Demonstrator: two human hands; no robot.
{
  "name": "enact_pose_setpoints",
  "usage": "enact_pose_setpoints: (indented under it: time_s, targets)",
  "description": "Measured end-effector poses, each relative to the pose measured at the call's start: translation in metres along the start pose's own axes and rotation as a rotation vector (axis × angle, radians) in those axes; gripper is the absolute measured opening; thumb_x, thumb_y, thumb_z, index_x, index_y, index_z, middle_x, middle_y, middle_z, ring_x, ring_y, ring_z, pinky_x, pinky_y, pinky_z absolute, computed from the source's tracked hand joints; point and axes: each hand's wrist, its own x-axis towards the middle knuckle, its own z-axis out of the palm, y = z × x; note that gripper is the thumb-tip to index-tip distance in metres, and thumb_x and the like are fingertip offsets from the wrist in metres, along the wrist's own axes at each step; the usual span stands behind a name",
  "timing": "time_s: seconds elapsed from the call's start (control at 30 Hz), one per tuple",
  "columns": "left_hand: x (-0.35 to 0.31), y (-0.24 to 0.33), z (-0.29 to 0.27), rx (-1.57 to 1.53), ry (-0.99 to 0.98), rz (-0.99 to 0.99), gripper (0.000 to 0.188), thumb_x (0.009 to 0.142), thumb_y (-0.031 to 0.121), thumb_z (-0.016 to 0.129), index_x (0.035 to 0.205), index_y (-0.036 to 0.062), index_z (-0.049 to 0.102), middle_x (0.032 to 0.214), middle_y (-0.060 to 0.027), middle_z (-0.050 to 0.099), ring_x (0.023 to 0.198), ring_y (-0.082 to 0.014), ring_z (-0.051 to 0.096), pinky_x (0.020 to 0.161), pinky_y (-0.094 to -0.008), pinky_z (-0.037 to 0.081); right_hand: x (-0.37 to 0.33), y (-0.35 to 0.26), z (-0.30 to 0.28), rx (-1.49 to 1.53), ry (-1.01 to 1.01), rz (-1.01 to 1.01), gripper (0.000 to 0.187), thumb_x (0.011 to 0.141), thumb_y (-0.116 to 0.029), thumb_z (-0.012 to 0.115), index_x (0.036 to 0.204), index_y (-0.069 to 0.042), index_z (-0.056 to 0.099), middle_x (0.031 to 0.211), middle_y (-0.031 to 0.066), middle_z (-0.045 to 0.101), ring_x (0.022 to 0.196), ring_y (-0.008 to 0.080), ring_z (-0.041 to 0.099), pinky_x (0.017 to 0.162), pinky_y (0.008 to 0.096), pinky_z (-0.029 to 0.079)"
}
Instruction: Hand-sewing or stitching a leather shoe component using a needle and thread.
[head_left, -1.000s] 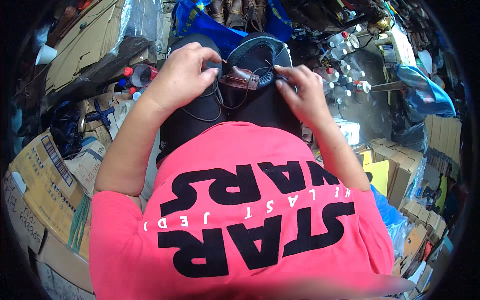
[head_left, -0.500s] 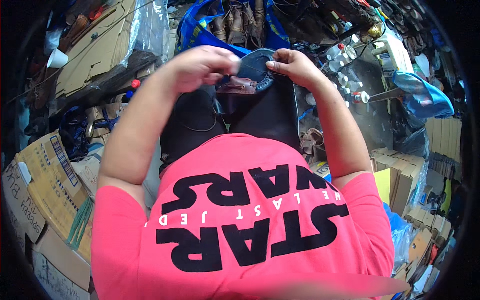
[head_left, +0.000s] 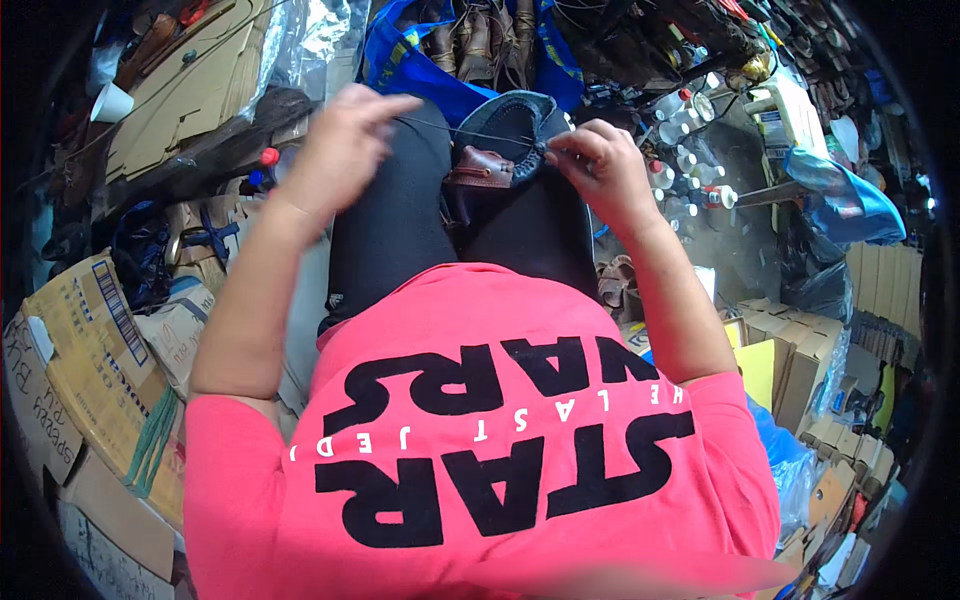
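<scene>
A partly stitched shoe point(head_left: 485, 168) lies over my lap between the thighs, its brown leather nearest me and a dark rounded piece on the far side. Along its right side runs a gathered seam. From the shoe a thin dark thread point(head_left: 462, 130) stretches taut to the left. My left hand point(head_left: 348, 145), a little blurred, is closed on that thread left of the shoe, index finger pointing out. At the seam's right end, my right hand point(head_left: 605, 170) pinches with thumb and fingertips, apparently on the thread; the exact grip is too small to see clearly.
Beyond my knees stands a blue bag point(head_left: 415, 65) with several brown shoes point(head_left: 480, 50) in it. White bottles point(head_left: 683, 165) stand at the right, near a blue plastic bag point(head_left: 850, 205). Flattened cardboard point(head_left: 190, 90) lies at far left; boxes point(head_left: 90, 330) crowd the near left.
My left hand has moved left, away from the shoe, drawing the thread out. My right hand has shifted from the far edge of the shoe down to its seam.
</scene>
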Motion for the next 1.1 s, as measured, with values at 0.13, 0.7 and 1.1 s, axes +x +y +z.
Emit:
enact_pose_setpoints:
  time_s: [0.13, 0.7, 1.1]
  targets:
    - [0.004, 0.033, 0.050, -0.016, 0.040, 0.105, 0.015, 0.075, 0.003, 0.066, 0.087, 0.0096, 0.071, 0.081, -0.0057, 0.058, 0.080, -0.0227, 0.059, 0.071, -0.0339, 0.047, -0.012, -0.010, 0.000, -0.113, -0.001, -0.064, 0.021, 0.077, -0.007, 0.067, 0.095, -0.015, 0.070, 0.080, 0.0042, 0.059, 0.074, 0.0237, 0.058, 0.076, 0.0354, 0.043]
    - [0.042, 0.011, 0.084, -0.120, 0.036, 0.165, 0.014, 0.072, 0.014, 0.073, 0.085, 0.0189, 0.075, 0.071, -0.0031, 0.052, 0.075, -0.0203, 0.053, 0.070, -0.0321, 0.045, 0.011, 0.032, -0.008, 0.440, -0.368, 0.260, 0.046, 0.074, 0.016, 0.045, 0.104, -0.010, 0.069, 0.092, 0.0000, 0.051, 0.087, 0.0099, 0.051, 0.081, 0.0224, 0.043]
    - [0.043, 0.009, 0.088, -0.120, -0.010, 0.155, 0.017, 0.075, 0.009, 0.068, 0.090, 0.0155, 0.075, 0.071, -0.0022, 0.053, 0.073, -0.0165, 0.050, 0.070, -0.0276, 0.043, 0.017, 0.035, -0.009, 0.423, -0.367, 0.234, 0.024, 0.085, -0.001, 0.060, 0.101, -0.014, 0.072, 0.088, 0.0017, 0.055, 0.086, 0.0131, 0.054, 0.082, 0.0242, 0.044]
